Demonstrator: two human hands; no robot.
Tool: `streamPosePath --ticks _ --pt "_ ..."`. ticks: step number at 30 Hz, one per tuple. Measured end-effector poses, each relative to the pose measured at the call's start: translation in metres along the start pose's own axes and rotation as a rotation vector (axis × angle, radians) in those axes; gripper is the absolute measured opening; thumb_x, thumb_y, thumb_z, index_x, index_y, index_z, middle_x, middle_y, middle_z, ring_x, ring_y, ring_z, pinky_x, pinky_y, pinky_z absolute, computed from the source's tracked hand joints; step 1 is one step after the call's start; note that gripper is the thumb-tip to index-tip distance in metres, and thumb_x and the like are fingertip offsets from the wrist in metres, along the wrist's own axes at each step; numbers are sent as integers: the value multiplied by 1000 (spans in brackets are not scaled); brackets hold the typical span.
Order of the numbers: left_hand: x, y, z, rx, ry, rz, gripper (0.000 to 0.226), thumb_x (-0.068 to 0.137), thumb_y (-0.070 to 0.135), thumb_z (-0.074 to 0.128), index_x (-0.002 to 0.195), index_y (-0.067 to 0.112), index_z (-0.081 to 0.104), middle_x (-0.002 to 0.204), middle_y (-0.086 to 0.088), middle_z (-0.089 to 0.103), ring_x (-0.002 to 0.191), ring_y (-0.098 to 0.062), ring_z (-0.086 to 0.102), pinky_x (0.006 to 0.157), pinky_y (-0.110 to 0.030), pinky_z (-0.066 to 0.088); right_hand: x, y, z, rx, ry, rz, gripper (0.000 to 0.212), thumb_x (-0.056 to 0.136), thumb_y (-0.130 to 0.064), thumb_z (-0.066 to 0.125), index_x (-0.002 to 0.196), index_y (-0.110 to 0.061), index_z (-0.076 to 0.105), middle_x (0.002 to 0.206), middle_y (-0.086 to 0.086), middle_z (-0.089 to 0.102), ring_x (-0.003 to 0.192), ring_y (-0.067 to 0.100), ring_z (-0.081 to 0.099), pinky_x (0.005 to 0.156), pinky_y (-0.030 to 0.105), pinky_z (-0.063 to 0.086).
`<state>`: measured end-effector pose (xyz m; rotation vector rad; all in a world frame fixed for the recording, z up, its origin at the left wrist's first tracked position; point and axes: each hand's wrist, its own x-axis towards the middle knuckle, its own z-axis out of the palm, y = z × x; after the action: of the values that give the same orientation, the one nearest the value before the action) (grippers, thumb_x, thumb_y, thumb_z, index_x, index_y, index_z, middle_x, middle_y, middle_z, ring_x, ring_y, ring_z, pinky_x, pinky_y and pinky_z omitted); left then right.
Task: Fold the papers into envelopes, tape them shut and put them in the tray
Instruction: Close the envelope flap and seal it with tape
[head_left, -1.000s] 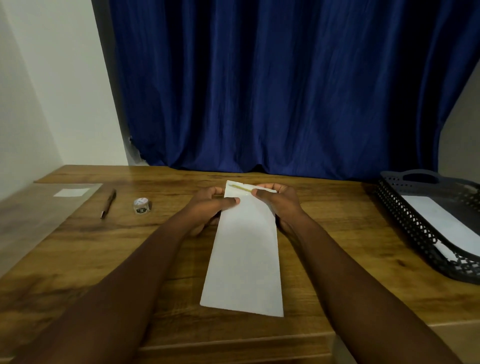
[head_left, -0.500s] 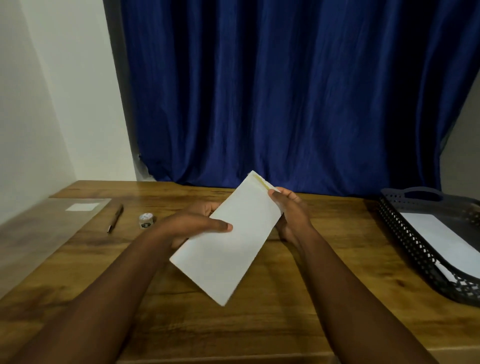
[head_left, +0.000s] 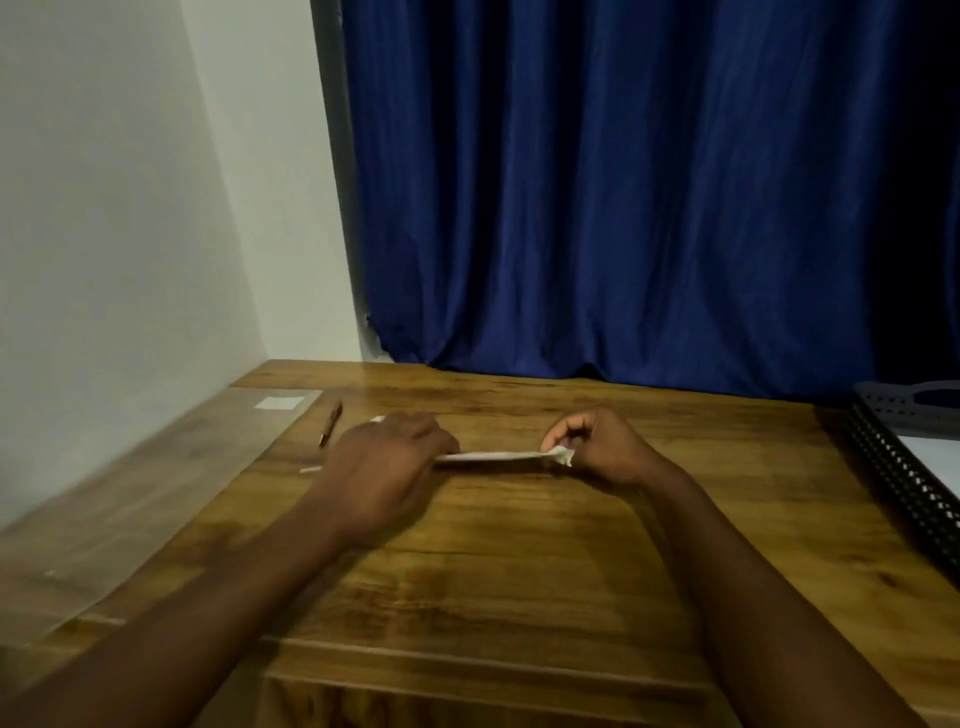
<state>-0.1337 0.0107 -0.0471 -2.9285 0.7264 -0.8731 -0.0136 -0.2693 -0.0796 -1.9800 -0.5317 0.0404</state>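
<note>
A folded white paper envelope (head_left: 493, 457) lies crosswise just above the wooden table, seen almost edge-on. My left hand (head_left: 387, 457) grips its left end and covers that part. My right hand (head_left: 597, 447) pinches its right end, where the paper crumples a little. A black perforated tray (head_left: 893, 467) stands at the table's right edge with a white sheet (head_left: 935, 457) in it.
A pen (head_left: 330, 423) lies at the left of the wooden table (head_left: 519, 561). A clear plastic sheet (head_left: 156, 483) with a small white label (head_left: 279, 402) covers the left side. A blue curtain hangs behind the table; a white wall is at the left.
The envelope was turned from lengthwise, through a diagonal lift, to crosswise and nearly flat. Both hands moved apart to its ends. The head view shifted left, so the tape roll is hidden.
</note>
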Motion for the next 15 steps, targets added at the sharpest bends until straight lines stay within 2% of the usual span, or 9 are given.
streamPosePath --ticks 2,4,8,10,12,15 --pt "-13 7 14 22 -15 -10 29 97 31 54 123 35 66 117 10 65 99 -16 62 77 -37 54 0 4 2 -173 -56 -4 32 89 4 65 78 -22 81 85 9 77 68 17 62 64 32 51" --pt "-21 9 24 10 -20 -35 31 94 27 60 123 34 66 120 9 65 99 -16 61 76 -36 53 0 5 1 -231 -138 29 28 84 2 67 81 -23 81 73 3 71 60 15 58 58 31 47" --pt "-28 13 36 -9 -50 -53 35 87 25 68 121 32 69 119 7 67 100 -18 63 75 -33 52 -4 0 -17 -192 -303 158 22 84 -2 70 94 -18 81 66 11 69 48 12 57 45 25 43" --pt "-29 15 38 -31 -39 -51 35 84 23 72 118 31 71 116 6 69 97 -19 65 72 -32 51 -3 -2 -21 -110 -301 216 18 91 -3 66 98 -11 81 68 15 70 47 14 59 44 24 45" --pt "-29 15 38 -41 -26 -62 36 81 23 73 117 31 71 114 7 69 96 -18 64 71 -31 50 -2 -3 -18 6 -276 269 9 92 -8 71 93 -3 78 70 16 71 49 14 62 44 23 47" --pt "-30 14 40 -61 -28 -74 37 82 24 72 118 32 70 116 8 69 98 -17 63 73 -30 49 0 -3 -11 63 -253 311 23 82 -11 86 98 0 74 77 15 75 57 16 68 50 24 54"
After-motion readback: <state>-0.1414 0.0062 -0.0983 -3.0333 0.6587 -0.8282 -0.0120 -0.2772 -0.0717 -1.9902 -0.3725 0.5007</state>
